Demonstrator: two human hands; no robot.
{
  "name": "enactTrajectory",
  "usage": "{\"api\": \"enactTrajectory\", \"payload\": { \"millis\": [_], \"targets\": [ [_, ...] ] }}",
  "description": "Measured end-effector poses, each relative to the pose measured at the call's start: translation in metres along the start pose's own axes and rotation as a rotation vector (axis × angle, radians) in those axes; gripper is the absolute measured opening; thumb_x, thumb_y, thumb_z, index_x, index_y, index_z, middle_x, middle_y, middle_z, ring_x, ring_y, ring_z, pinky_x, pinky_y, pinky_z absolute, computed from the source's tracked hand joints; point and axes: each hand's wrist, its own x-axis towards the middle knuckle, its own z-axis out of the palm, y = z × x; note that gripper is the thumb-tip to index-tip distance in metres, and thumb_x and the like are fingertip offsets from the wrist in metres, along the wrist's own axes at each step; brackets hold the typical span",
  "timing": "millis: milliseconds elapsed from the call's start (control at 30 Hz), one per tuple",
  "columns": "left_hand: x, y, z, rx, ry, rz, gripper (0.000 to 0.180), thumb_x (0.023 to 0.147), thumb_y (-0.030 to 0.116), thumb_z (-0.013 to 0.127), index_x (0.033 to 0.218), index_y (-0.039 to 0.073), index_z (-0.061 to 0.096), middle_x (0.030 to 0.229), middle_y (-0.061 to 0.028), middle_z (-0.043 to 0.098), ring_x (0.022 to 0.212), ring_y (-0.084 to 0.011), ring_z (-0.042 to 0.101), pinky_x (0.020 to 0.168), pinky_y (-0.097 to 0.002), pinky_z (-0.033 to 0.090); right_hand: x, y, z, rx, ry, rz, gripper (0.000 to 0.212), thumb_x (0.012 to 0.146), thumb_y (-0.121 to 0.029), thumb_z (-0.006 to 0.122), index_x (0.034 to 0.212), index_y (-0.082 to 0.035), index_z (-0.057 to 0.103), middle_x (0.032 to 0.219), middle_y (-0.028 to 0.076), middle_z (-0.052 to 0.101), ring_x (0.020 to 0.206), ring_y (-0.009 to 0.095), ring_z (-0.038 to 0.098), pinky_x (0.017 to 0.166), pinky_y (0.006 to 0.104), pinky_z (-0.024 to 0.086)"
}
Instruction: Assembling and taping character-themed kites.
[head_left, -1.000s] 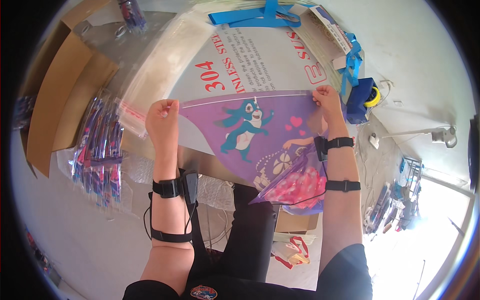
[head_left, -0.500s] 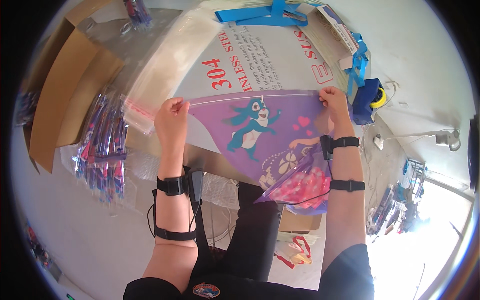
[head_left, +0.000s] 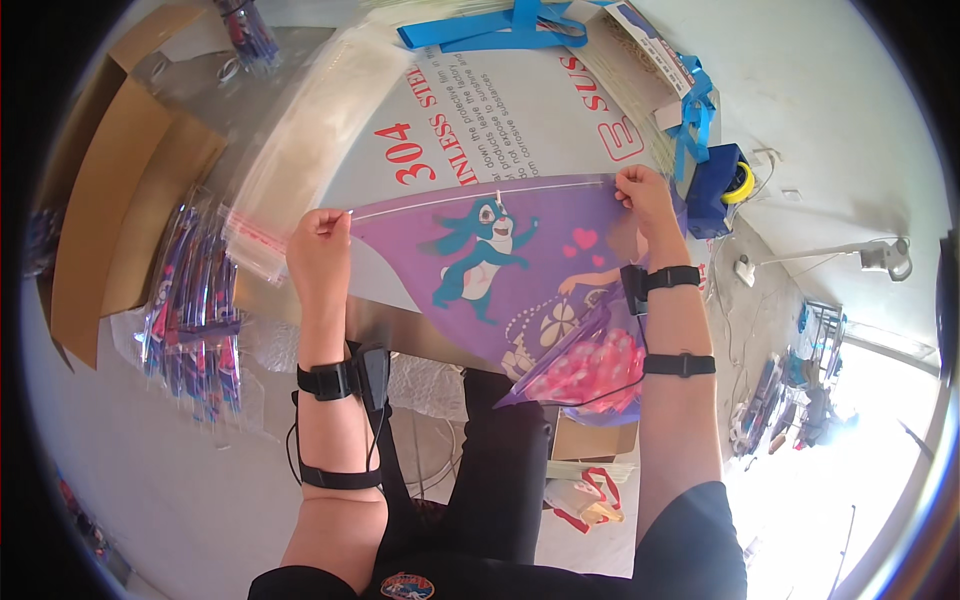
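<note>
A purple kite [head_left: 400,250] of thin cloth hangs spread between my hands, its upper edge pulled nearly straight with a white rod along it. A blue cartoon animal, pink hearts and a pink-and-white patterned part are printed on it. My left hand [head_left: 322,245] pinches the left end of that edge. At the right end, my right hand [head_left: 648,200] grips the same edge with closed fingers. The lower part of the kite droops in folds past the table's near edge, beside my right forearm. Black straps with small devices circle both forearms.
Clear plastic bags [head_left: 310,140] lie stacked on the table's left side. Blue ribbon [head_left: 490,30] and a small box [head_left: 650,45] sit at the far edge. A blue tape dispenser [head_left: 715,190] stands right. Cardboard [head_left: 100,200] and wrapped bundles [head_left: 190,320] are at the left.
The whole scene has shifted a little left in the picture, the table along with my hands. Both hands keep their hold, and the kite stays stretched between them.
</note>
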Motion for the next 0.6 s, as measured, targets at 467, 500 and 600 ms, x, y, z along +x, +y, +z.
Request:
{"api": "enactTrajectory", "payload": {
  "millis": [467,500,600],
  "targets": [
    [0.004,-0.009,0.004,0.056,0.016,0.124,0.011,0.08,0.01,0.065,0.081,-0.001,0.063,0.073,-0.0096,0.065,0.065,-0.02,0.062,0.062,-0.0306,0.048,0.006,0.01,0.008,-0.051,0.068,0.006,0.006,0.084,-0.011,0.062,0.087,-0.006,0.062,0.071,-0.003,0.058,0.057,0.005,0.052,0.052,0.0187,0.04],
    [0.004,-0.01,0.005,0.053,0.018,0.123,0.011,0.08,0.01,0.065,0.081,-0.001,0.063,0.073,-0.0096,0.065,0.065,-0.0202,0.062,0.062,-0.0307,0.048,0.007,0.01,0.008,-0.055,0.076,0.009,0.006,0.084,-0.011,0.063,0.087,-0.006,0.062,0.071,-0.003,0.058,0.057,0.005,0.052,0.051,0.0187,0.04],
    [0.003,-0.008,0.005,0.05,0.019,0.117,0.011,0.08,0.01,0.065,0.081,0.0,0.063,0.073,-0.0096,0.065,0.066,-0.0203,0.062,0.063,-0.031,0.048,0.008,0.01,0.008,-0.069,0.082,0.017,0.006,0.084,-0.011,0.063,0.087,-0.006,0.062,0.07,-0.003,0.058,0.056,0.005,0.052,0.051,0.0186,0.04]
  ]
}}
